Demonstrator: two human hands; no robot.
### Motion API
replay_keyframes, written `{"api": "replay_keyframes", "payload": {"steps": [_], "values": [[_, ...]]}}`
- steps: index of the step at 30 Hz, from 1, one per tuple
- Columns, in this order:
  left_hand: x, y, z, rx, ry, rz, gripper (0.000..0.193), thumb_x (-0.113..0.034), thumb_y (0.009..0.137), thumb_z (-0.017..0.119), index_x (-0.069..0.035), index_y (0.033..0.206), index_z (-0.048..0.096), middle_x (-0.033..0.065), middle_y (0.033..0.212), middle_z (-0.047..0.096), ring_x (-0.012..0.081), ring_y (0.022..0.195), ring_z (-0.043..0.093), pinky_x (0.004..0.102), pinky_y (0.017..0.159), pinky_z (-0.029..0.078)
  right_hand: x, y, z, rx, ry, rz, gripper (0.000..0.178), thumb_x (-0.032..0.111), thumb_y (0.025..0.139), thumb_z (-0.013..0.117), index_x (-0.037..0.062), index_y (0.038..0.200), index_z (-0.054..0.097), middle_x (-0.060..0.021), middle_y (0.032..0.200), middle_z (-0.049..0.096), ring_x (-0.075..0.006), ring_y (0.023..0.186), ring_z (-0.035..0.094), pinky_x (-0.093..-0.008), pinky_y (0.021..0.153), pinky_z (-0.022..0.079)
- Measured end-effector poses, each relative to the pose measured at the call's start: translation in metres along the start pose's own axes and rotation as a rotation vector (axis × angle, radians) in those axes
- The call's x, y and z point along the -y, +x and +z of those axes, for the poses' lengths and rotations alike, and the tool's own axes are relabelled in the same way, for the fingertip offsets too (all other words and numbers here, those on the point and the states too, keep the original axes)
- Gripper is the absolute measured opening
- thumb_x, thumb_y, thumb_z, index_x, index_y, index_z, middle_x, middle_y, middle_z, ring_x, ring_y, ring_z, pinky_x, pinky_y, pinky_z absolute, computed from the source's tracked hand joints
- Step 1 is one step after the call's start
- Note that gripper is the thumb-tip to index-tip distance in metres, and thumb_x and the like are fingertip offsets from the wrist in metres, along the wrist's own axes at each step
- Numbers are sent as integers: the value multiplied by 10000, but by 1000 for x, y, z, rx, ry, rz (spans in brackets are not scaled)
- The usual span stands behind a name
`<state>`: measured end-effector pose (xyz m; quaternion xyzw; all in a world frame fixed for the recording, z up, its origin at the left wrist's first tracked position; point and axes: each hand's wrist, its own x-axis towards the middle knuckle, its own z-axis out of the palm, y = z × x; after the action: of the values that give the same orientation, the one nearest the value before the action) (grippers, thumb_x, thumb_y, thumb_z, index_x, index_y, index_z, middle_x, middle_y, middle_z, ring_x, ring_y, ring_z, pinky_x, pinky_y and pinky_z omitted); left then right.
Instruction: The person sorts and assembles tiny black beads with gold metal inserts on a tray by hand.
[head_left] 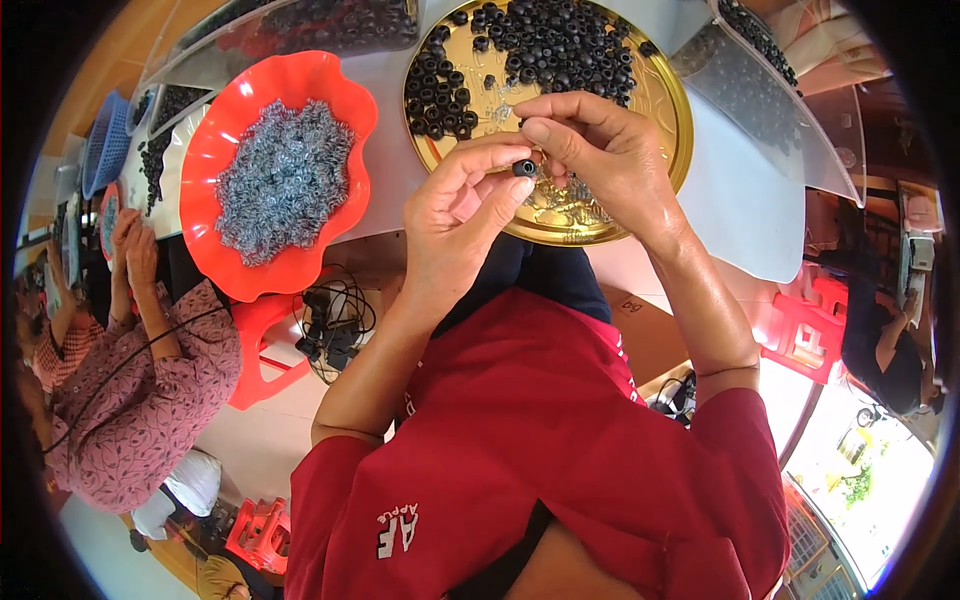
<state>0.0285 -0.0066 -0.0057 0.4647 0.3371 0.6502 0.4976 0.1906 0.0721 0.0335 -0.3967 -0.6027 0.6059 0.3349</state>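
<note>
Between the thumb and index finger of my left hand is a small black cylindrical plastic part, its round hole facing up toward me. Just beside it, my right hand is closed in a pinch; a dark speck shows at its fingertips, too small to name. Both hands hover over the near side of a round gold tray. On the tray's far side lie many loose black plastic parts, with a smaller group at its left. Small metal springs are scattered close below my hands.
Left of the tray stands a red wavy-rimmed bowl heaped with metal springs. Clear plastic bins of black parts flank the white table. Another person's hands are at the left. Red stools and cables are below.
</note>
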Motion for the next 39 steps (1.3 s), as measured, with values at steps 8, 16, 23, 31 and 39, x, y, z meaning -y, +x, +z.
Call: {"api": "replay_keyframes", "payload": {"steps": [8, 16, 23, 31, 39], "values": [[-13, 3, -5, -94, -6, -217, 271, -27, 942, 651, 15, 1210, 634, 123, 1102, 708, 202, 960, 692, 337, 911, 541, 6, -8, -3, -53, -162, -38, 228, 96, 982, 655, 18, 1191, 696, -23, 929, 695, -43, 724, 590, -199, 637, 490], [-11, 7, -6, -100, 14, -245, 260, -39, 953, 667, 28, 1201, 631, 101, 1053, 695, 164, 923, 681, 292, 855, 550, 15, -16, 2, -96, -411, -301, 140, 64, 885, 696, 29, 1019, 709, -66, 871, 718, -99, 696, 657, -261, 627, 532], [-12, 9, -8, -37, 46, -242, 247, -3, 953, 667, 52, 1190, 624, 83, 1072, 674, 124, 945, 660, 255, 847, 548, 16, -13, 4, -39, -582, -424, 109, 72, 852, 704, 32, 951, 680, -109, 791, 662, -220, 655, 664, -331, 595, 534], [-13, 7, -6, -44, 171, -213, 238, 9, 937, 681, 62, 1165, 637, 82, 1079, 679, 118, 970, 659, 247, 850, 545, 13, -13, 6, -31, -617, -473, 137, 92, 864, 716, 17, 966, 665, -120, 826, 675, -234, 680, 666, -329, 628, 536], [-13, 13, -16, 90, 428, 203, 248, 16, 839, 751, -6, 1081, 703, 115, 1060, 683, 220, 987, 683, 311, 844, 550, 20, -2, -19, 332, 216, 272, 317, 236, 859, 812, 3, 1018, 668, -36, 774, 640, -99, 602, 550, -232, 532, 433]]}}
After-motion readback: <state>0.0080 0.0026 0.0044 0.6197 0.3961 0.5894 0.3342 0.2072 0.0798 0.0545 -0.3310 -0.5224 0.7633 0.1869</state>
